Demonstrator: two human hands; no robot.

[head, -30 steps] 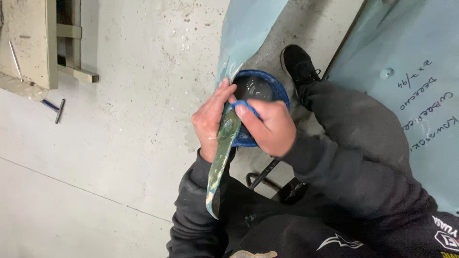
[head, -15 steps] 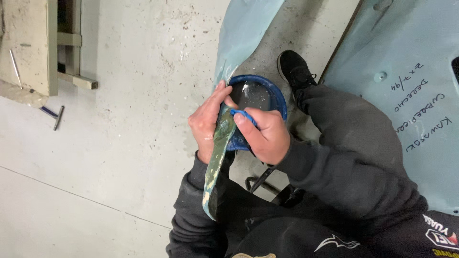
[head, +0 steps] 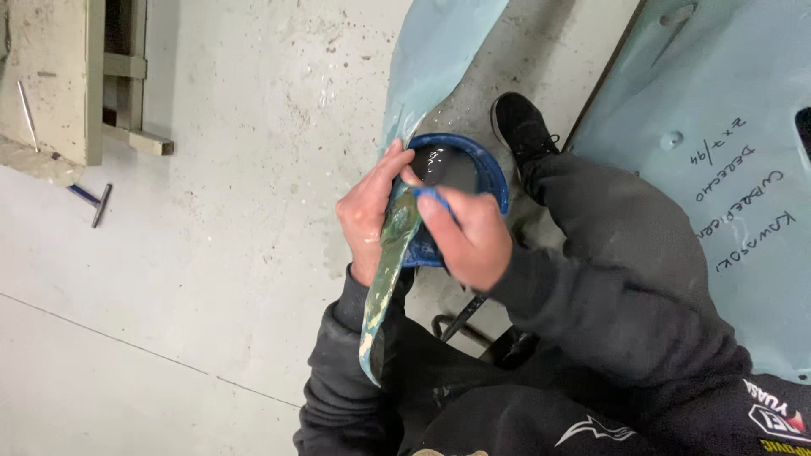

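Observation:
My left hand (head: 369, 215) grips a long, narrow green panel strip (head: 387, 279) with worn, pale patches; it runs from my fingers down toward my lap. My right hand (head: 467, 236) is closed on a small blue piece pressed against the strip's upper end. Both hands hover over a round blue bowl (head: 494, 173) holding dark, shiny liquid. The bowl stands on the concrete floor beside my black shoe (head: 521, 124).
Pale blue body panels lie on the floor: one curved panel (head: 439, 59) behind the bowl, a large one with handwriting (head: 726, 160) at right. A T-handle tool (head: 91, 201) and a wooden frame (head: 101, 80) sit at upper left. A black stand (head: 460, 325) is under my arm.
My right hand has shifted slightly along the strip's top end, over the bowl. My left hand keeps its hold on the strip.

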